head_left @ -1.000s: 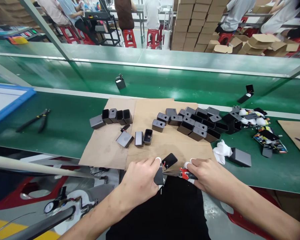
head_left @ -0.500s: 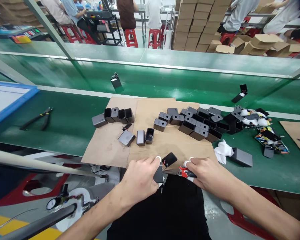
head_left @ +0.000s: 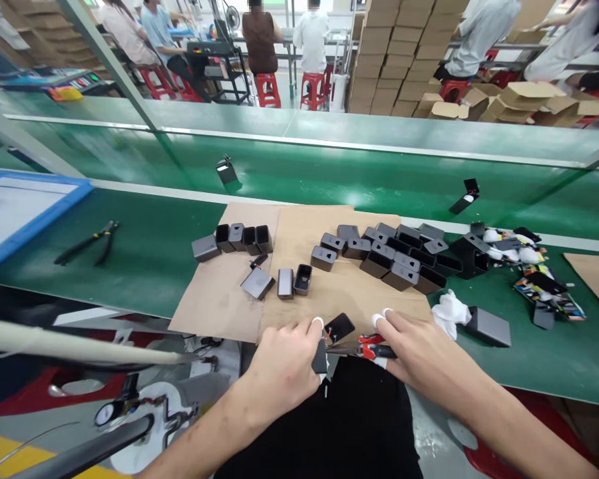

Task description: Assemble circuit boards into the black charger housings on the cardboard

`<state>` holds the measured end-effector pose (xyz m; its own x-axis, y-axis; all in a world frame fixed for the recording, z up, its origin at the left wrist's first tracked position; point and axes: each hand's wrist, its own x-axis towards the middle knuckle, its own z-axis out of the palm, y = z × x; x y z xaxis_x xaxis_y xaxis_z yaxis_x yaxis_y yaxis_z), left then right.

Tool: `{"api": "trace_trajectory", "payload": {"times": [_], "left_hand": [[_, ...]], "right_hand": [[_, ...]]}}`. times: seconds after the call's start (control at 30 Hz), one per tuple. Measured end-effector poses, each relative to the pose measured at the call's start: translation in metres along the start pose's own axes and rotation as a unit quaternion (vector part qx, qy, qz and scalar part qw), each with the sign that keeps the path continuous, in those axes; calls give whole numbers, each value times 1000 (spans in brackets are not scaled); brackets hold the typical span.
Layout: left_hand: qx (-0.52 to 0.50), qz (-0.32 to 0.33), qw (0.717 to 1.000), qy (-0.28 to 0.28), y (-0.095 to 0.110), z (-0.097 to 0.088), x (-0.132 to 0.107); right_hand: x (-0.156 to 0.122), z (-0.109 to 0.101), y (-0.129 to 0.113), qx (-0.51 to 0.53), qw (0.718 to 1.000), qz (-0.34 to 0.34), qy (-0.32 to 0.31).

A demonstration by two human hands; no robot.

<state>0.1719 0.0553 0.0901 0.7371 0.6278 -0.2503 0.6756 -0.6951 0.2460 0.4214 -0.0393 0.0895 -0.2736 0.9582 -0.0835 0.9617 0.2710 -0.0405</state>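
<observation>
My left hand (head_left: 292, 359) is closed around a small dark grey casing (head_left: 320, 359) at the table's front edge. A black end plate (head_left: 340, 326) hangs off it by thin wires. In my right hand (head_left: 414, 342) are red-and-black handled pliers (head_left: 374, 347), their jaws pointing left and reaching the casing's open side. White covers sit on some fingertips. Whether the jaws grip anything inside the casing I cannot tell. Beyond my hands stand a grey casing (head_left: 285, 284) and an open hollow casing (head_left: 303, 279) on the brown cardboard (head_left: 274, 319).
Several dark casings (head_left: 398, 276) crowd the cardboard's right side, and a shorter row (head_left: 236, 237) stands at left. Black-handled cutters (head_left: 87, 243) lie far left. A white cloth (head_left: 450, 313), a grey block (head_left: 488, 326) and a pile of parts (head_left: 516, 246) are at right.
The handles of the pliers have spread further apart, and my right-hand fingers have loosened on them. The jaws show more clearly beside the casing. The whole view has tilted slightly upward.
</observation>
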Motion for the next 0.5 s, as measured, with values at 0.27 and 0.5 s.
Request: {"api": "trace_trajectory", "payload": {"times": [0.27,0.5], "left_hand": [[-12,-23,999,18,-2,1,-3],[-152,-136,959,194,-35,19,-23]], "right_hand": [[12,12,-13,-5,1000,-4,27],[6,29,-9,-11,995,79,58]]}}
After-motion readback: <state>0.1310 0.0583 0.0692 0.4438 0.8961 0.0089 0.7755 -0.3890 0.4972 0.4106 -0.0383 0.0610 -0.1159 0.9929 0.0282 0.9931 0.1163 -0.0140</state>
